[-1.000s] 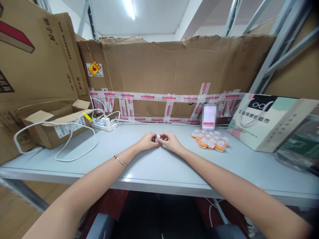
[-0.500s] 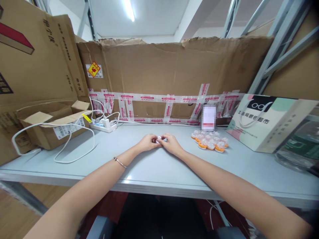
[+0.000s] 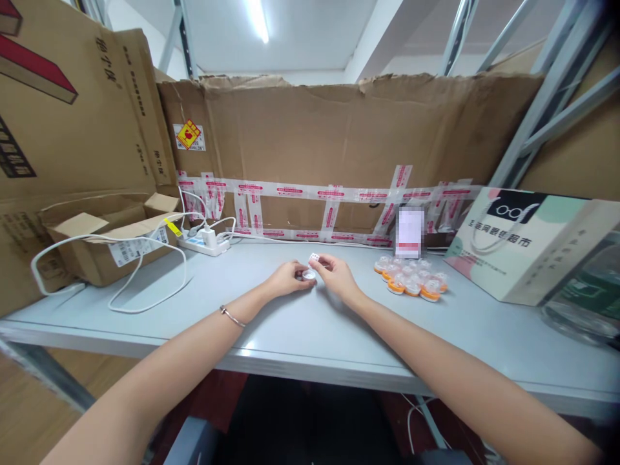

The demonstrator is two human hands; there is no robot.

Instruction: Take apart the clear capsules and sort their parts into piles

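Note:
Over the middle of the table, my left hand (image 3: 289, 279) pinches a small, round white base (image 3: 309, 276) by its side, with its hollow top facing up. Just above and to the right, my right hand (image 3: 338, 274) is closed on a small white piece with dark dots (image 3: 314, 258), like a die. It is held between thumb and fingertips, apart from the base. To the right of my hands stands a cluster of clear-domed little containers (image 3: 411, 276) with orange and white bases.
A blurred upright card (image 3: 409, 232) stands behind the cluster. A printed paper bag (image 3: 513, 248) and a large clear bottle (image 3: 588, 290) are at the right. On the left are an open cardboard box (image 3: 97, 248), a looped white cable (image 3: 145, 309) and a power strip (image 3: 206, 242).
My hands have come apart a little. My right hand has lifted the white dotted piece up from the round base, which stays in my left hand. The view has shifted slightly.

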